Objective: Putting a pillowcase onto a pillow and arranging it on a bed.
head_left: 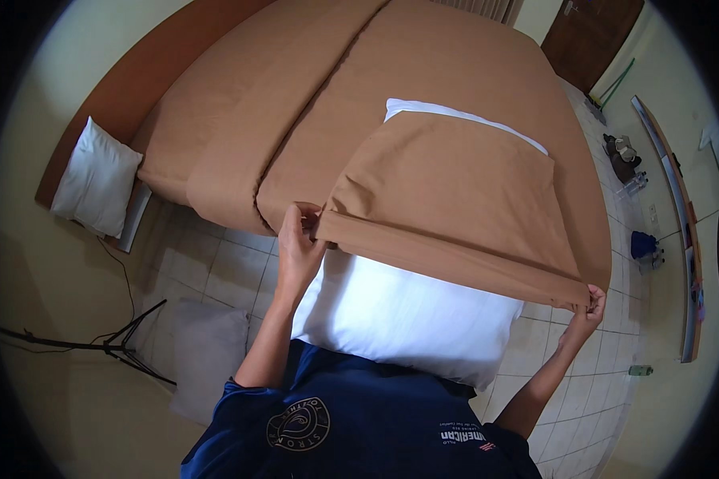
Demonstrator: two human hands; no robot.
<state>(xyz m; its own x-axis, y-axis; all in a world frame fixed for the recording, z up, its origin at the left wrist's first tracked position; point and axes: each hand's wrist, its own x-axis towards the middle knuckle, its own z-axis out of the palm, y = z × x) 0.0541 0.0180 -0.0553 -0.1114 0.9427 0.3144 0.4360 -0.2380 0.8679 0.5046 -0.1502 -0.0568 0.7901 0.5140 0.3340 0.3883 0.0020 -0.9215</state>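
A brown cloth that looks like a pillowcase (pixel 455 170) lies partly over the bed, with a folded band along its near edge. My left hand (pixel 299 248) pinches the left end of that band between thumb and fingers. At the other end, my right hand (pixel 588 311) grips the right corner. From beneath the band a white pillow (pixel 401 305) sticks out towards my body, against my shirt. A white strip (pixel 467 117) shows past the cloth's far edge; whether it belongs to the same pillow is hidden.
The bed (pixel 227 132) has a brown cover. A white pillow (pixel 93 179) leans by the headboard (pixel 114 78). On the left, a black stand (pixel 117 346) spreads its legs near a pale pillow (pixel 210 359) on the tiles. Bottles (pixel 634 182) and a bag (pixel 642 244) line the right wall.
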